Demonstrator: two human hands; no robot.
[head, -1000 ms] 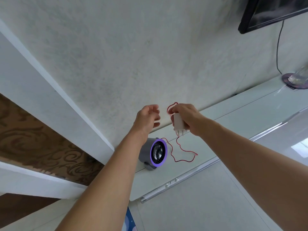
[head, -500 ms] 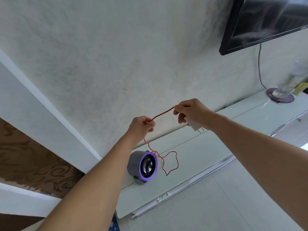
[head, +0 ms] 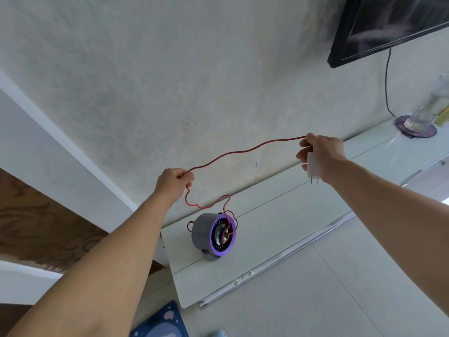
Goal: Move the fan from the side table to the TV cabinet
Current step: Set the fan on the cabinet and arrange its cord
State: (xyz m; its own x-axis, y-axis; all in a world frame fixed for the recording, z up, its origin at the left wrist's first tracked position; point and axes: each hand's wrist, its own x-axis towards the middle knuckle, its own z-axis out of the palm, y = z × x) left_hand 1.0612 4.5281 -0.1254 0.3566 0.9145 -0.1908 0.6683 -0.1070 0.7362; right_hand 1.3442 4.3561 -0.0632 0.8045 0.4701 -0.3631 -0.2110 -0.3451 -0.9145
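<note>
Bottom edge, nearest: corner of a dark blue mat (head: 161, 323) on the floor.

Fan (head: 213, 234), grey body with purple ring, sits upright on its foot on the white surface (head: 279, 229) of the TV cabinet, near its left end, below and slightly right of the left fingers. So the fan is already at the target; judged from this, the move itself is done and the step in hand is cord management.

Red cord (head: 245, 152): slack loops hang from under the left fingers down across the fan's front grille. From the left fingers it runs up and right as 1 shallow-sagging span to the right fingers.

Left hand (head: 173, 182): fingers clenched on the cord, pinching it mid-length.

Right hand (head: 322, 154): fingers closed on the cord end and the white plug adapter (head: 313, 165); 2 prongs point down below the palm.

Far right, beyond the right fingers: glass vase (head: 427, 110) on a round purple coaster (head: 415, 128). Above it, wall TV (head: 388, 25) with a black cable dropping behind the surface.

Next move, as a judgement: pull the slack clear of the grille, then lay the cord down or route the plug to an outlet. No outlet is visible. Risk: tugging the cord could tip or drag the light fan.
</note>
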